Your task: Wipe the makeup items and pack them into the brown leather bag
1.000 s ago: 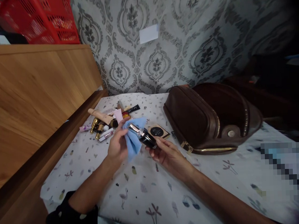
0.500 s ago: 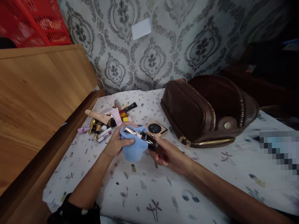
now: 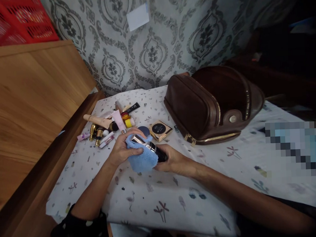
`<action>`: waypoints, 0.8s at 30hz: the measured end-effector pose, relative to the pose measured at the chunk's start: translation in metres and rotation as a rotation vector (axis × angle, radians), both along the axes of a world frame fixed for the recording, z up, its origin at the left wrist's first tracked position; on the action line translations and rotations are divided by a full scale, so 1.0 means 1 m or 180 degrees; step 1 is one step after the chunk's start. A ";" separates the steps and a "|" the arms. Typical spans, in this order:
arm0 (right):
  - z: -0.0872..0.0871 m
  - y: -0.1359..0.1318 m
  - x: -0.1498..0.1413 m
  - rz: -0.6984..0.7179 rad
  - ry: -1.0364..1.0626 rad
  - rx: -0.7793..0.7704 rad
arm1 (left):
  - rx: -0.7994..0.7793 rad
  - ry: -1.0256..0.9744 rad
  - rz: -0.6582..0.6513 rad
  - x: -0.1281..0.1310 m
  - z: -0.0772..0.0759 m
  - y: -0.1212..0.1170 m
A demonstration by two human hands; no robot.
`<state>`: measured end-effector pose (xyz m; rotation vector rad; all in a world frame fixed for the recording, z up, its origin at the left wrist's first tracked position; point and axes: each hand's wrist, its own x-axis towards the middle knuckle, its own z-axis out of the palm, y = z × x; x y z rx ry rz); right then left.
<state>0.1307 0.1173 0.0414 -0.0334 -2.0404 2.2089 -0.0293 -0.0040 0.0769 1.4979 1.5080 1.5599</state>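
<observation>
The left hand (image 3: 120,150) clasps a soft light-blue cloth (image 3: 142,162) against the silver end of a glossy black-and-silver cylindrical bottle (image 3: 151,146); the right hand (image 3: 176,161) grips its black end. The bottle slants between both hands, above the white printed tablecloth (image 3: 132,202).

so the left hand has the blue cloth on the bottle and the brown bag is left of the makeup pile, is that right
Not quite: the head view shows the brown bag to the right of the makeup pile, not left. The left hand does have the blue cloth on the bottle.
</observation>
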 end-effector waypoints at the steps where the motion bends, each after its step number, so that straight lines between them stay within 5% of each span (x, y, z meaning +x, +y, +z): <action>1: 0.001 0.000 0.000 -0.0121 0.0101 0.0176 | 0.0028 0.0022 0.0041 0.001 0.001 0.000; 8: -0.005 -0.005 0.005 -0.1477 -0.0038 0.1975 | 0.0016 -0.0007 0.0383 0.008 -0.002 0.002; 12: -0.011 -0.004 0.005 -0.1829 -0.0087 0.2635 | -0.0042 -0.0183 0.0527 0.009 -0.010 0.004; 18: -0.006 -0.006 0.004 -0.1901 0.0127 0.1723 | -0.0027 -0.0577 0.0487 0.005 -0.014 0.005; 24: 0.006 -0.003 0.004 -0.1028 0.0428 0.0394 | 0.0078 -0.0596 0.0366 0.000 -0.006 0.002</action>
